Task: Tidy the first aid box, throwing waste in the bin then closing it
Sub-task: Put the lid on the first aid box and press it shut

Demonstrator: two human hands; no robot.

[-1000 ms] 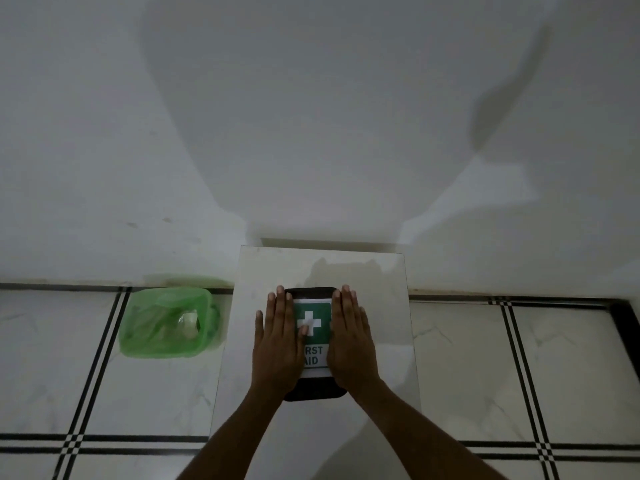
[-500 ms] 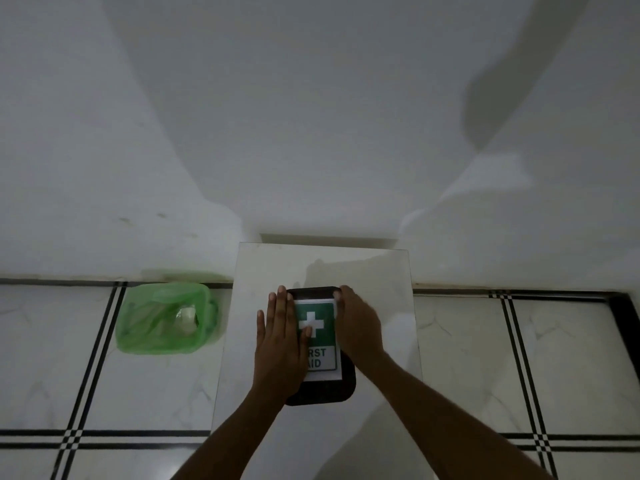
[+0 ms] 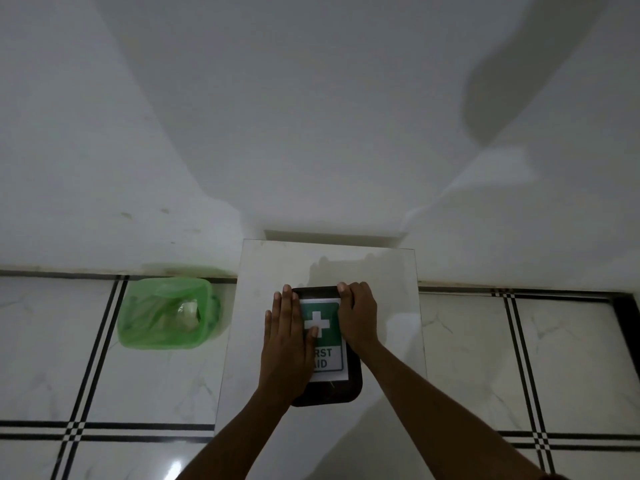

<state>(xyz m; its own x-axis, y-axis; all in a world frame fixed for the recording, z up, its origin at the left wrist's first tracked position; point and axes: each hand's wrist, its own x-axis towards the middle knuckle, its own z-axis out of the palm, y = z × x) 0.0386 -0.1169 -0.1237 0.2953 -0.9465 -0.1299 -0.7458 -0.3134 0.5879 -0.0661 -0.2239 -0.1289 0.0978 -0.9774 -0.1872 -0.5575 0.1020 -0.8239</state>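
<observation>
the first aid box (image 3: 327,386) lies low in the middle of the frame, on a pale worktop (image 3: 388,271) that stands against the wall. its dark lid is down and the white and green label with the cross faces up. no loose contents or scraps show on the worktop around it.

the left hand (image 3: 287,348) lies flat on the left half of the lid, its fingers (image 3: 286,306) straight, close together and pointing toward the wall, the thumb reaching onto the green label. the right hand (image 3: 358,315) is at the upper right corner of the box, its fingers curled over the far edge and right side, seemingly pressing or gripping there. whether a catch sits under them cannot be told.

to the left of the worktop, on the tiled floor (image 3: 485,358), sits the bin (image 3: 166,315), lined with a green bag, with pale crumpled waste (image 3: 187,311) lying inside it.

judging from this, the throwing-out part looks done and the box looks closed or nearly so. what seems left is at most seating or fastening the lid at that corner, then taking both hands off. whether the lid is fully seated all round cannot be told, since the hands cover much of it.
</observation>
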